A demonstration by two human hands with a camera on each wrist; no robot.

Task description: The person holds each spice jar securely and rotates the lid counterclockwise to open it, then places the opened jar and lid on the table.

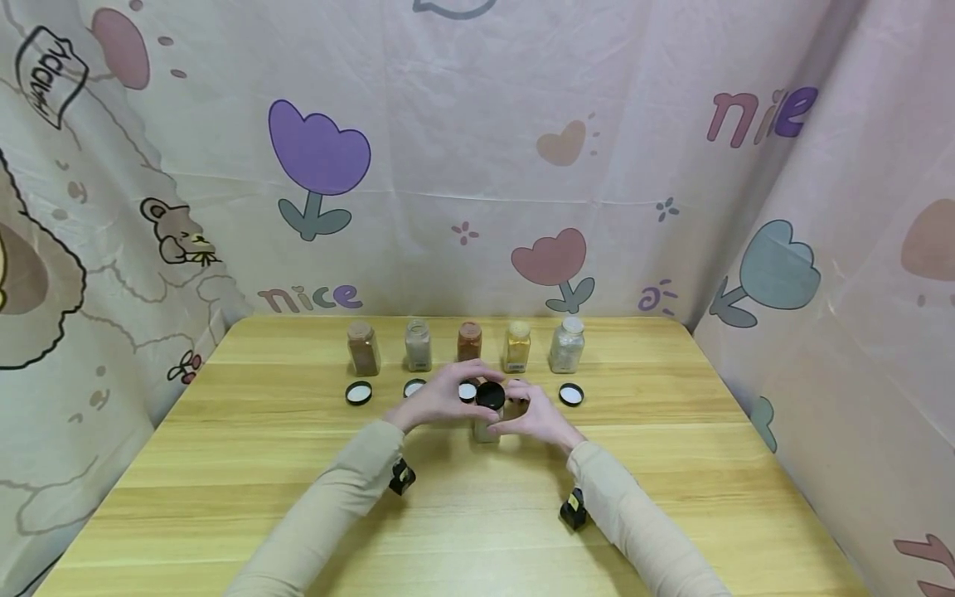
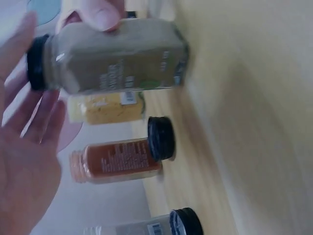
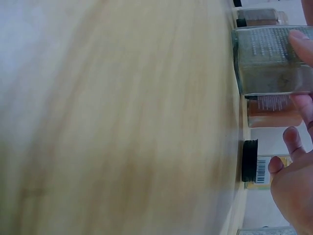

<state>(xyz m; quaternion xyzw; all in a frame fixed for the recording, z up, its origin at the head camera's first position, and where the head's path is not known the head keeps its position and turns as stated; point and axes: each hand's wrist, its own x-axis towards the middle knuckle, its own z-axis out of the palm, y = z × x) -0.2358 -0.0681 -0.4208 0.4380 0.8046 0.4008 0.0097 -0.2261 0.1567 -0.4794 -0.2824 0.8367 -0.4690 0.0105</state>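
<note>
A clear glass spice jar (image 1: 487, 431) of grey-brown powder stands upright near the middle of the table. Its black cap (image 2: 36, 62) sits on the mouth. My left hand (image 1: 442, 396) reaches round this cap from the left, thumb on the near side and fingers on the far side. My right hand (image 1: 539, 419) holds the glass body from the right, thumb in front, as the right wrist view shows with the thumb (image 3: 302, 45) against the printed glass. Behind stand a red-brown powder jar (image 2: 129, 159) and a yellow one (image 2: 115, 108), both with bare mouths.
Farther along the back row are jars of brown powder (image 1: 364, 352), pale grey powder (image 1: 419, 348) and white contents (image 1: 567, 347), all uncapped. Loose black caps with white liners, such as the left one (image 1: 359, 393) and right one (image 1: 571, 395), lie before them. A patterned curtain (image 1: 448, 166) hangs behind.
</note>
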